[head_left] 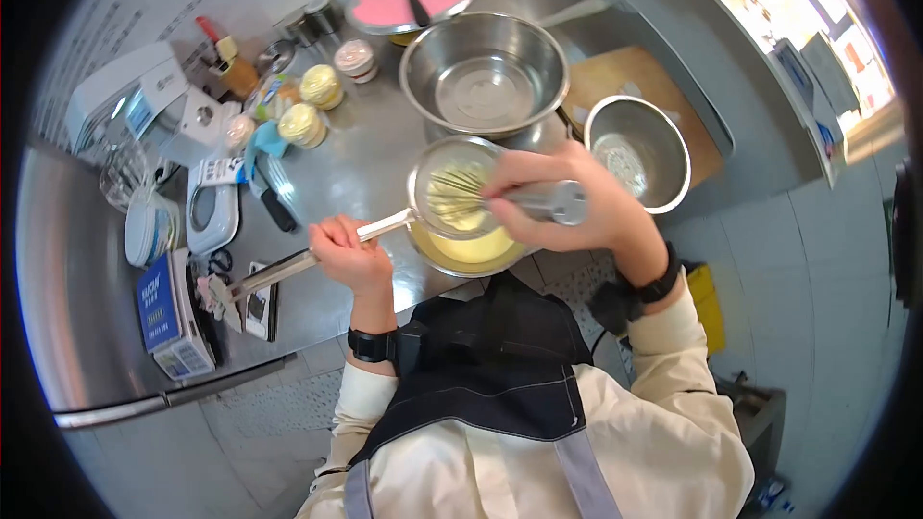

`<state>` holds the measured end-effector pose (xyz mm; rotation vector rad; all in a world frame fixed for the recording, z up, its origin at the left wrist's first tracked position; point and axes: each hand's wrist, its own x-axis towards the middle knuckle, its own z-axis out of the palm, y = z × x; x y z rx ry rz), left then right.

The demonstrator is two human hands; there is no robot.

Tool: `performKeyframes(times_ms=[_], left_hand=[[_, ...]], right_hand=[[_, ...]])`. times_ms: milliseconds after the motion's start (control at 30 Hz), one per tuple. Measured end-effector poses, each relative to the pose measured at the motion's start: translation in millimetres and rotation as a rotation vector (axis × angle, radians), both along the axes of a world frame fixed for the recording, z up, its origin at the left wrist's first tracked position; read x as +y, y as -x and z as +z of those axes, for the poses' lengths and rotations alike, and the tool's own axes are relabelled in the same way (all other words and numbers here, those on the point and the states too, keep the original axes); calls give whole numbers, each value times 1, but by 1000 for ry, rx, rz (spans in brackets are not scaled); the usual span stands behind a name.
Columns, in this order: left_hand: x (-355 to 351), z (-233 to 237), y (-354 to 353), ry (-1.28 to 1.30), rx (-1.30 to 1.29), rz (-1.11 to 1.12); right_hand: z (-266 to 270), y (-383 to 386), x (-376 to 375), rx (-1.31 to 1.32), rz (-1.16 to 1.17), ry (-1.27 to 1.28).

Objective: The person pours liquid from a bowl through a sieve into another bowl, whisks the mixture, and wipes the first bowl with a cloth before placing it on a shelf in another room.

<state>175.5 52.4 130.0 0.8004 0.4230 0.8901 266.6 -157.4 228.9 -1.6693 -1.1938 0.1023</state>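
My left hand [350, 256] is closed around the long metal handle of a fine-mesh strainer [386, 224]. The strainer's round basket sits over a steel bowl [435, 262] containing a smooth yellow mixture [476, 250]. In my right hand [556, 187] is a whisk [567, 202], gripped by its metal handle. Its wires reach down into the basket, where pale yellow mixture lies on the mesh. Motion slightly blurs the whisk and my right hand.
Behind the strainer stands a large steel bowl [484, 24]; a smaller one [685, 159] rests on a wooden board [716, 139]. Cream-topped cups [322, 86], a kitchen scale [213, 216], a blue box [159, 303] and a phone [258, 312] are at left. A pink turntable [375, 5] holds a spatula.
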Motion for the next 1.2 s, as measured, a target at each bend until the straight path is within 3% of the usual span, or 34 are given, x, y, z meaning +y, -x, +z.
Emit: performKeyframes(times_ms=[67,133,267,333,400,533,667,733,867,967,1067,1133,1200], left_hand=[[-1,2,-4,1,-10,-16],[3,5,-6,-16,-17,45],[-3,8,-7,-5,-21,25],[-7,9,-8,-4,-1,-3],[-5,8,-10,-27,-6,20],[-9,6,-11,-17,-1,44],[-9,8,-11,-35,1,50],[-6,8,-10,-38,-2,41],[-9,3,-12,-28,-6,27],[-5,3,-13,2,-18,50],[-10,7,-10,-21,3,18],[-14,10,-13,-2,2,52],[-9,9,-13,-42,-3,63]], right_hand=[[-3,-2,-2,-30,-7,-100],[-2,-6,-6,-59,-99,-24],[6,-2,-14,39,29,75],[1,0,-10,3,32,-74],[0,-4,-14,-34,-93,-51],[4,-1,-19,22,11,34],[0,-4,-16,-52,-82,-45],[5,-5,-23,20,-64,57],[-3,-2,-15,28,-14,-54],[-2,-6,-21,-47,-113,-56],[1,-1,-21,72,-21,132],[-5,-2,-11,-61,-57,-116],[0,-3,-18,-71,-108,-52]])
